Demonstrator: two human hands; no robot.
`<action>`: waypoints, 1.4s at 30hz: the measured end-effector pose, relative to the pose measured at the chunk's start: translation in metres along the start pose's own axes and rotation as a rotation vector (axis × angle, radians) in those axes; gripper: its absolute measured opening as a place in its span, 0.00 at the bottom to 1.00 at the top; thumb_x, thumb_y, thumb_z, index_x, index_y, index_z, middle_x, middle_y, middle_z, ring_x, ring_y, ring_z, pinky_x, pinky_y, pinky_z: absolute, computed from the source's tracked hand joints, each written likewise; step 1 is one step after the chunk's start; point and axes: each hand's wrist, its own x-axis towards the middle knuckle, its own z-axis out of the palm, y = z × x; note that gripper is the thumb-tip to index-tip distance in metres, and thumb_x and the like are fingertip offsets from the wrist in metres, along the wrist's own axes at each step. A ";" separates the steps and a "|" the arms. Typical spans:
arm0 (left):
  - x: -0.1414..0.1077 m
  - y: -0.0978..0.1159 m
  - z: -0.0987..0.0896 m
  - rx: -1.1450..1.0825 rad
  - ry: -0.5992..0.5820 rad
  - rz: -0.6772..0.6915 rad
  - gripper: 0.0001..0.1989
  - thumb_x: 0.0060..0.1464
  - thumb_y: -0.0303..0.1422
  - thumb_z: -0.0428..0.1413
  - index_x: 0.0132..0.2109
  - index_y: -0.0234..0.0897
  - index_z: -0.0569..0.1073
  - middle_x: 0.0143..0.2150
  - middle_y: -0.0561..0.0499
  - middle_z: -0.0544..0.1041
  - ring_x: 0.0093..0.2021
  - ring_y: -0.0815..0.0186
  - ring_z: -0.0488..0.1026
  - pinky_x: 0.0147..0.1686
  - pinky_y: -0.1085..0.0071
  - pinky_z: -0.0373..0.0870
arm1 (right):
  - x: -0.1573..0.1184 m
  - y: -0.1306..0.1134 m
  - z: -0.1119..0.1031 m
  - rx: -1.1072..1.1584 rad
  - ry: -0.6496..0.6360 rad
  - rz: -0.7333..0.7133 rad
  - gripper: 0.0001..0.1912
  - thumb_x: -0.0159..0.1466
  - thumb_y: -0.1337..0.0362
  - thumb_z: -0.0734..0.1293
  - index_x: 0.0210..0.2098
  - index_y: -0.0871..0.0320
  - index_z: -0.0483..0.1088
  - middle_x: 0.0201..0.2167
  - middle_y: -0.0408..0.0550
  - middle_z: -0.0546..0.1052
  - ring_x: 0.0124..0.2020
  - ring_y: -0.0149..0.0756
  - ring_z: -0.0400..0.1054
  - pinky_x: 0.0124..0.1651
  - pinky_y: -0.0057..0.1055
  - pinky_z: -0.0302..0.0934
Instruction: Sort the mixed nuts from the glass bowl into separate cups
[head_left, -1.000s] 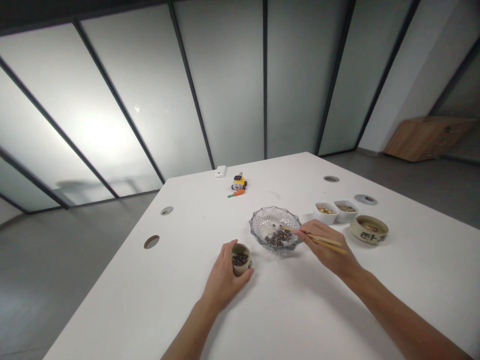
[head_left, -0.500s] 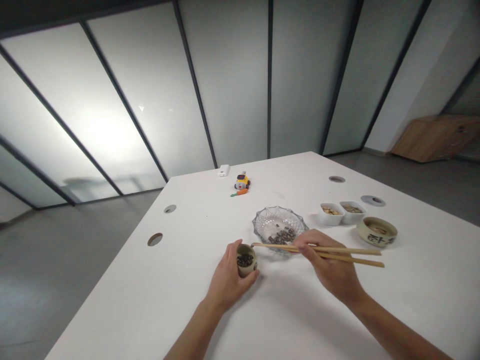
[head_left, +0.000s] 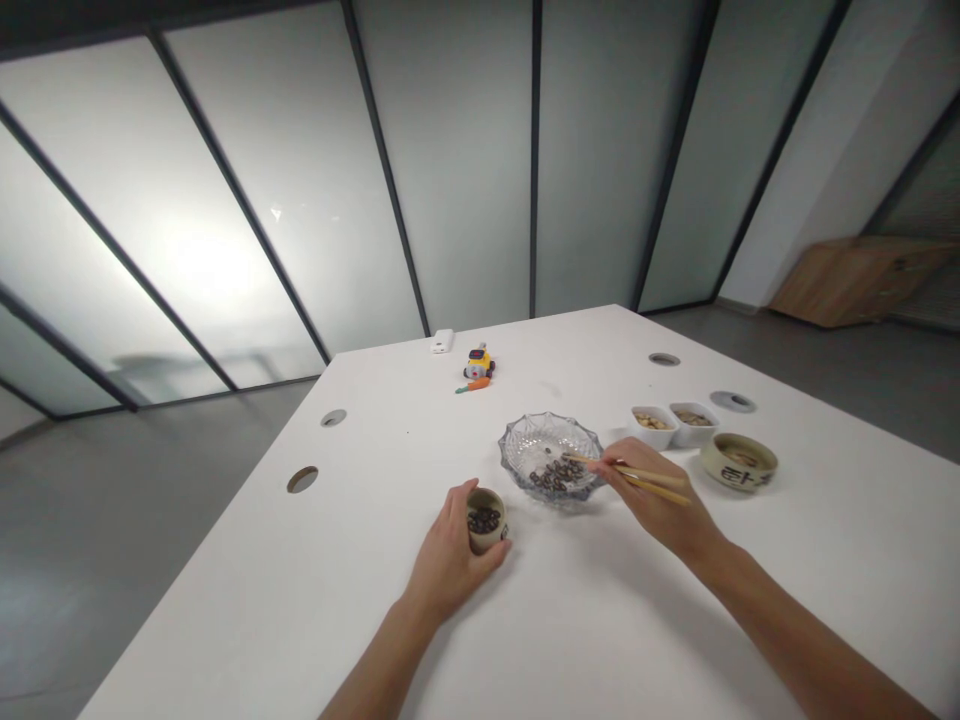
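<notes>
My left hand [head_left: 448, 560] is wrapped round a small beige cup [head_left: 491, 538], which stands on the white table and holds several dark beans [head_left: 482, 519]. My right hand [head_left: 660, 500] grips a pair of wooden chopsticks [head_left: 652, 482]. Their tips are over the clear glass bowl [head_left: 517, 437], above a heap of dark beans [head_left: 559, 474] at its near side. Whether a bean sits between the tips is too small to tell. The glass bowl is just beyond the cup, to its right.
Right of the glass bowl are two white dishes [head_left: 664, 438] with pale contents and a wider beige bowl [head_left: 739, 478]. Farther back on the table [head_left: 405, 450] are a toy car [head_left: 478, 363], an orange toy carrot [head_left: 477, 384] and a white box [head_left: 442, 341].
My right hand has moved the chopstick tips from the rim of the small cup to over the glass bowl. My left hand still holds the cup. The whole view has shifted slightly.
</notes>
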 end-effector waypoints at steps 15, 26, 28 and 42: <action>0.000 0.004 -0.001 -0.005 -0.004 -0.004 0.37 0.55 0.35 0.64 0.67 0.41 0.58 0.62 0.40 0.71 0.61 0.52 0.73 0.61 0.53 0.70 | 0.005 -0.007 -0.007 0.010 0.115 -0.054 0.14 0.72 0.54 0.66 0.32 0.52 0.74 0.31 0.45 0.78 0.33 0.37 0.74 0.38 0.34 0.69; 0.001 0.005 -0.001 0.006 0.004 0.002 0.37 0.54 0.35 0.65 0.67 0.41 0.59 0.63 0.40 0.71 0.62 0.51 0.73 0.62 0.53 0.70 | 0.000 -0.048 0.003 0.247 0.102 0.102 0.15 0.70 0.52 0.68 0.33 0.53 0.77 0.31 0.47 0.80 0.32 0.39 0.76 0.34 0.32 0.69; 0.001 0.005 -0.001 0.006 -0.004 -0.004 0.37 0.54 0.35 0.64 0.67 0.41 0.59 0.63 0.40 0.70 0.62 0.51 0.73 0.62 0.52 0.71 | 0.004 -0.040 -0.005 0.124 0.156 0.081 0.15 0.70 0.51 0.67 0.33 0.53 0.76 0.30 0.46 0.80 0.32 0.38 0.75 0.34 0.33 0.68; 0.001 0.003 -0.001 0.010 0.011 0.027 0.36 0.54 0.34 0.64 0.67 0.42 0.60 0.63 0.40 0.72 0.61 0.51 0.74 0.63 0.50 0.71 | 0.006 -0.009 -0.016 -0.064 -0.031 0.012 0.12 0.72 0.53 0.66 0.37 0.51 0.76 0.36 0.47 0.82 0.37 0.40 0.78 0.41 0.36 0.72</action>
